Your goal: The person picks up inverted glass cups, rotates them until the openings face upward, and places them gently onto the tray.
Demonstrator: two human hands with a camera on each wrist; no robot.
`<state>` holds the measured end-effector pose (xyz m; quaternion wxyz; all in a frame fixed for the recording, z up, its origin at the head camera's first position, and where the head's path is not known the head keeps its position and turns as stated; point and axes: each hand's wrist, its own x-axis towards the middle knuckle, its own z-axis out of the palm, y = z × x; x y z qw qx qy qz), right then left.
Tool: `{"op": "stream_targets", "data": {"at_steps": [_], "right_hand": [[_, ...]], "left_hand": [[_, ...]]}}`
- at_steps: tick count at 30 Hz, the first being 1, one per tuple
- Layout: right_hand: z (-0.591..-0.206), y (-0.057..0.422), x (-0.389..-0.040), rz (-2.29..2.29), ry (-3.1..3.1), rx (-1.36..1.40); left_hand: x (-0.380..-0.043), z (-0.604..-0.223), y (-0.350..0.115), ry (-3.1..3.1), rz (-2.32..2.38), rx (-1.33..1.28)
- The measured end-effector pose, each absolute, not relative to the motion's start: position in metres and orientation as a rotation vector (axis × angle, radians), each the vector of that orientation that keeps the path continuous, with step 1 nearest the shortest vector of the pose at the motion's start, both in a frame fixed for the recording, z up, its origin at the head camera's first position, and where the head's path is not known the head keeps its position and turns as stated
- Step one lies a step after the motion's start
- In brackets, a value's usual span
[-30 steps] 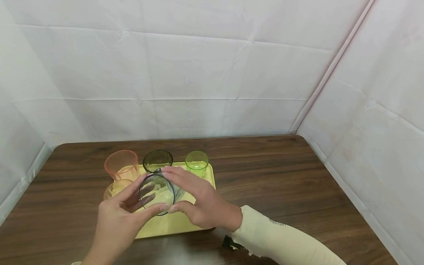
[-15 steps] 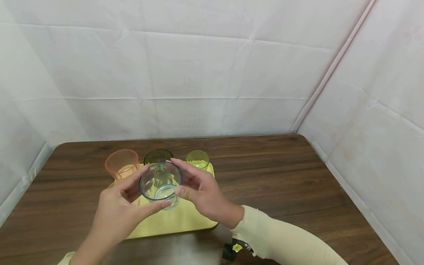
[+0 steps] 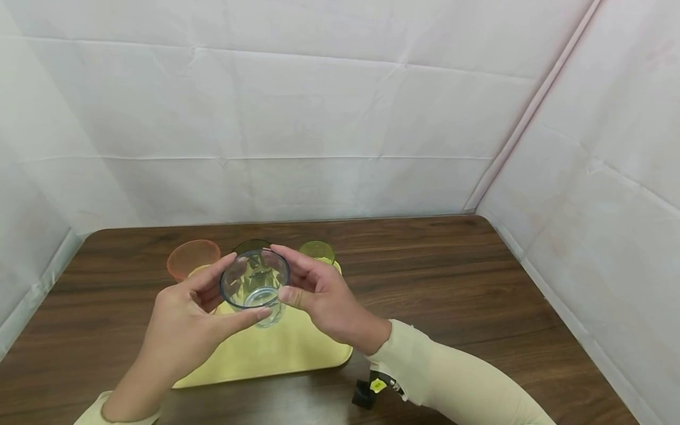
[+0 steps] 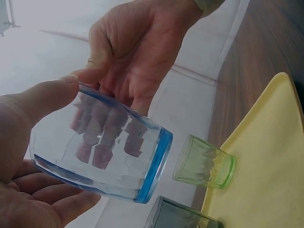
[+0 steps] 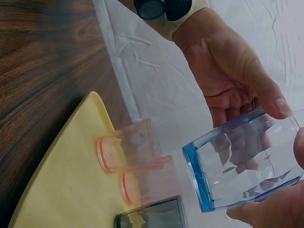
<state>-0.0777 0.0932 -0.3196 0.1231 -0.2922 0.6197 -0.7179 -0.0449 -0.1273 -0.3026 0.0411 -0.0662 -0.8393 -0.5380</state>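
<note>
A clear faceted tumbler (image 3: 255,282) with a blue tint is held in the air above the yellow tray (image 3: 276,354), mouth tilted toward the head camera. My left hand (image 3: 183,321) grips its left side, thumb at the near rim and fingers behind. On the other side my right hand (image 3: 332,304) holds it near the rim between thumb and fingers. In the left wrist view the tumbler's thick blue base (image 4: 156,166) points toward the tray, and the right hand's fingers show through the wall. Its inside looks empty.
On the tray's far part stand a green tumbler (image 4: 202,164), a dark grey tumbler (image 5: 159,213) and two orange tumblers (image 5: 128,145), partly hidden by my hands in the head view. Brown wooden table (image 3: 451,283) surrounds the tray; white cloth walls (image 3: 319,106) rise behind.
The tumbler has tilted, so its base now shows through the mouth, and has shifted slightly away from me. Both hands moved with it; the right thumb now lies higher along the rim.
</note>
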Motion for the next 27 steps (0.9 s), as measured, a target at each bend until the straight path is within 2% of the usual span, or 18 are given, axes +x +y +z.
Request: {"op": "stream_targets", "data": {"at_steps": [27], "right_hand": [[-0.3213, 0.0875, -0.0832, -2.008, 1.869, -0.724]], "left_hand": [[-0.0489, -0.3092, -0.1328, -2.606, -1.679, -0.222]]}}
